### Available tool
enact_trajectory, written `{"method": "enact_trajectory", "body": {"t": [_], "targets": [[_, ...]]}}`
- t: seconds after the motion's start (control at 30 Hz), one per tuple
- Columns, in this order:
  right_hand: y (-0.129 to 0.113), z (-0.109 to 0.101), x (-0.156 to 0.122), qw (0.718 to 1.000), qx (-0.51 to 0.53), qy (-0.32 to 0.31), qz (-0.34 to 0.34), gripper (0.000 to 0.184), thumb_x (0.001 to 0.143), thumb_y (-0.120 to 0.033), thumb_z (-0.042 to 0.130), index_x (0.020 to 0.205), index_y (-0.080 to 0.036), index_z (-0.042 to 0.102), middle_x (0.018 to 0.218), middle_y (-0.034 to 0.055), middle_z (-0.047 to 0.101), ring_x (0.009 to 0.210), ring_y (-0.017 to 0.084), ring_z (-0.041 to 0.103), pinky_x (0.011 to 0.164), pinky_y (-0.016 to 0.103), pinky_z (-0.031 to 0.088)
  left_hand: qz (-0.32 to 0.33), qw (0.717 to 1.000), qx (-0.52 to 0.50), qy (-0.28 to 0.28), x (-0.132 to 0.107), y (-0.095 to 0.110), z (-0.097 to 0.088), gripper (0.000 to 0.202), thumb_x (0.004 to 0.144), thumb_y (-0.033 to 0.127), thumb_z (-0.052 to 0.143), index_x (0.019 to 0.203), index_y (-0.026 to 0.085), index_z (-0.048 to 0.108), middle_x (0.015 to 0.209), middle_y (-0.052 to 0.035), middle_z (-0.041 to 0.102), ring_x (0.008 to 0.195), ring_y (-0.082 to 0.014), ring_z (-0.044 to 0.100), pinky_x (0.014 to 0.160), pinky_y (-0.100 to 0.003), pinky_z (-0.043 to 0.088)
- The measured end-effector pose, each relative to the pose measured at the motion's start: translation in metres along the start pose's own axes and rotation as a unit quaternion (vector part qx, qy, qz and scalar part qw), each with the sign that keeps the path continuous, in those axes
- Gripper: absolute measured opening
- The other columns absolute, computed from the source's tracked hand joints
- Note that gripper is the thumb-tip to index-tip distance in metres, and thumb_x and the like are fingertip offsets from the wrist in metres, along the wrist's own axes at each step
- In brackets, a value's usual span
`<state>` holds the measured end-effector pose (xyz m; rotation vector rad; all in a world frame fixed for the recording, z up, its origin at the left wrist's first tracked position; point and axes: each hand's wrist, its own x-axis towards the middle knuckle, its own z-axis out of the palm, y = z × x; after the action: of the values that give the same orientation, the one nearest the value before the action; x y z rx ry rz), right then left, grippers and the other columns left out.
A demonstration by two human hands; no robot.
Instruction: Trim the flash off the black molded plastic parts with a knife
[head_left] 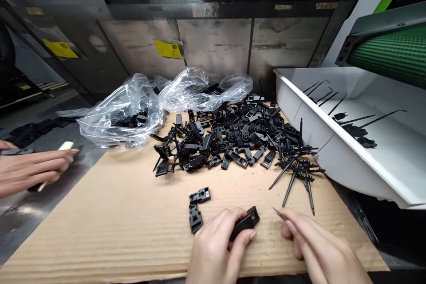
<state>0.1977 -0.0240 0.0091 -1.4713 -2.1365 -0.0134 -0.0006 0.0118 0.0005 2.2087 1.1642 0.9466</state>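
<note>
My left hand [218,248] is closed around a small black plastic clip [246,221], held just above the cardboard sheet [109,230]. My right hand [316,246] pinches a thin metal blade [278,213] whose tip points toward the clip. Two more black clips [198,207] lie on the cardboard just left of my left hand. A large pile of black plastic parts [233,140] lies farther back, with several spiked sprue pieces [297,168] at its right side.
Clear plastic bags [159,102] holding black parts lie behind the pile. A white tray [336,142] with a few black sprues stands at right, under a green conveyor [389,53]. Another person's hand [31,168] at the left edge holds a slim tool.
</note>
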Motion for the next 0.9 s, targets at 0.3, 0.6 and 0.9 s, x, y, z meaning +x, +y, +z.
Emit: {"method": "enact_trajectory", "body": {"t": [0.3,0.6,0.9], "targets": [[-0.009,0.008,0.007,0.992,-0.097,0.004,-0.080,0.030,0.090,-0.015,0.026,0.104,-0.018,0.053,0.086,0.0030,0.070,0.076,0.014,0.068,0.058,0.021,0.053,-0.082,0.992,-0.067,-0.063,0.015,0.006,-0.012,0.016,0.087,0.012,0.044,0.091,0.019,0.059,0.084,-0.0023,0.064,0.080,-0.0157,0.061,0.070,-0.022,0.045],[-0.010,0.001,0.027,0.988,-0.092,-0.072,-0.096,0.021,0.090,-0.017,0.032,0.093,-0.021,0.052,0.072,-0.0031,0.057,0.056,0.012,0.060,0.047,0.026,0.040,-0.113,0.984,-0.082,-0.114,0.022,0.005,-0.019,0.017,0.087,0.014,0.044,0.081,0.017,0.060,0.077,-0.0025,0.062,0.074,-0.0166,0.059,0.067,-0.024,0.042],[-0.007,0.001,0.021,0.987,-0.080,-0.093,-0.104,0.023,0.089,-0.015,0.030,0.096,-0.021,0.051,0.076,-0.0025,0.058,0.059,0.012,0.059,0.049,0.025,0.039,-0.107,0.984,-0.088,-0.107,0.023,0.005,-0.017,0.017,0.086,0.013,0.043,0.081,0.015,0.059,0.076,-0.0031,0.061,0.073,-0.0165,0.058,0.065,-0.024,0.041]]}}
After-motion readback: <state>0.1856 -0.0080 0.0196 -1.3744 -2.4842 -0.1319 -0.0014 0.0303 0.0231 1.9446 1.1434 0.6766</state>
